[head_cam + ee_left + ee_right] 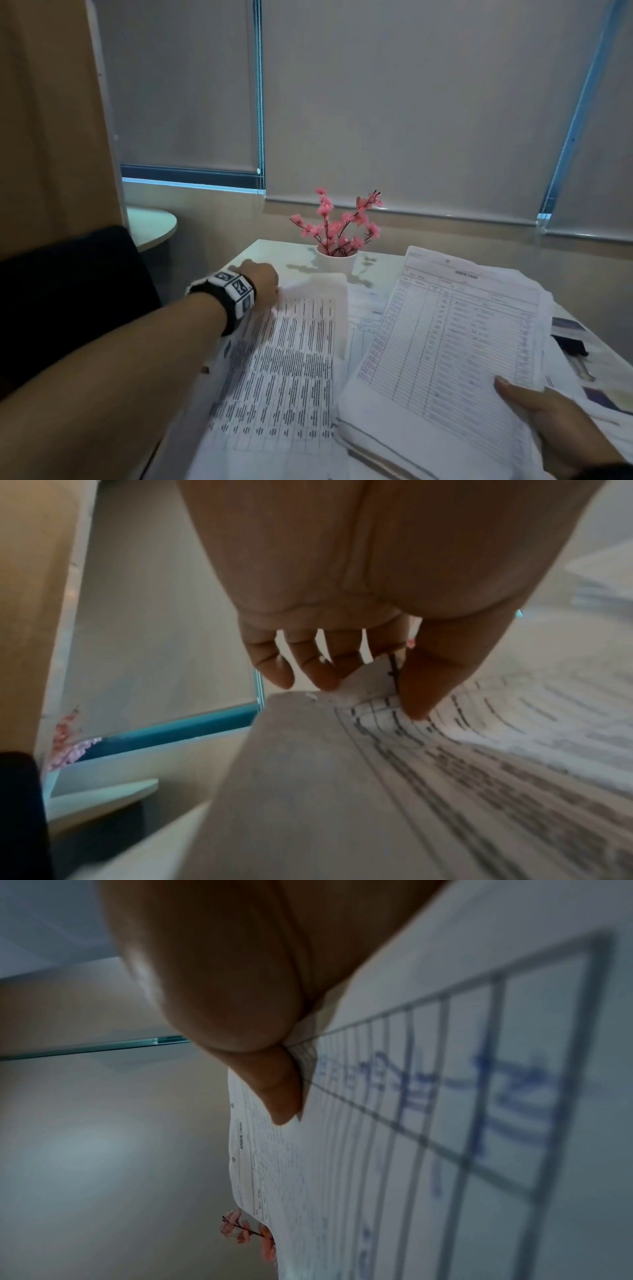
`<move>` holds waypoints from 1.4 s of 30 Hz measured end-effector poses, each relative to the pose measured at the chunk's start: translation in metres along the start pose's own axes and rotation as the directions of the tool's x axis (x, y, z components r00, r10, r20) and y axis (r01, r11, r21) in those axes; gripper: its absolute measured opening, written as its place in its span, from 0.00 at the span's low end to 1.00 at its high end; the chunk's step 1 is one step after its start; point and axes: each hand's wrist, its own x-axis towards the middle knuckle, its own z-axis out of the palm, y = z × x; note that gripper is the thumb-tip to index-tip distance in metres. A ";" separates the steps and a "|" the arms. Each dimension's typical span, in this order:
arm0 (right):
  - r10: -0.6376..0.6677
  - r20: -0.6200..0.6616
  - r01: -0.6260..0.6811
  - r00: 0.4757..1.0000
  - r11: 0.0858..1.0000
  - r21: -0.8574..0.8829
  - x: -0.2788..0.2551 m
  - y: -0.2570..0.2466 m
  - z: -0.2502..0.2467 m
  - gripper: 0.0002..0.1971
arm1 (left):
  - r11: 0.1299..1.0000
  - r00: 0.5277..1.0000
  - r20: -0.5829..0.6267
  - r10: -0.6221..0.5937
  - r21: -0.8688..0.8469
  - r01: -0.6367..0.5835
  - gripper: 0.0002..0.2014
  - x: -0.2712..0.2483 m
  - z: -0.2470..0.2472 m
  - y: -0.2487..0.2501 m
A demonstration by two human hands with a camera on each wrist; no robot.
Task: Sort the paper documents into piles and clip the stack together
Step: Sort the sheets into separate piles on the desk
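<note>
Right hand (561, 425) thumb clamps the stack (455, 342); left hand (263, 279) pinches a sheet (291, 359) corner, thumb against fingers

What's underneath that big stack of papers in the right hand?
Under the stack of stock cards that the right hand holds, another sheet and the table show; the rest is covered.

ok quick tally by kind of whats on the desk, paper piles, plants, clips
Paper piles: 2, the stock card stack in the right hand and the printed table sheets pinched by the left hand
Flower pot: 1
Black binder clip: 1
Total: 4
</note>
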 end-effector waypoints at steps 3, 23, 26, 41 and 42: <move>0.017 -0.083 -0.018 0.996 1.000 -0.003 0.008 -0.003 -0.009 0.26 | 0.997 0.996 -0.076 -0.045 -0.065 0.040 0.12 -0.021 -0.037 -0.031; 0.043 -0.033 -0.043 0.999 0.999 -0.009 0.008 0.008 -0.008 0.24 | 0.994 0.973 0.209 0.094 -0.067 -0.081 0.14 -0.071 0.039 -0.038; 0.029 -0.025 -0.030 0.999 0.999 -0.039 0.009 0.008 -0.010 0.18 | 0.986 0.951 0.277 0.134 -0.129 -0.101 0.13 -0.066 0.043 -0.014; -0.002 -0.046 -0.003 0.999 0.993 -0.114 0.013 0.010 -0.014 0.19 | 0.988 0.963 0.261 0.068 -0.150 -0.029 0.38 -0.055 0.042 -0.009; -0.007 -0.044 0.002 0.999 0.994 -0.111 0.012 0.010 -0.013 0.19 | 0.990 0.964 0.257 0.063 -0.139 -0.028 0.35 -0.056 0.041 -0.008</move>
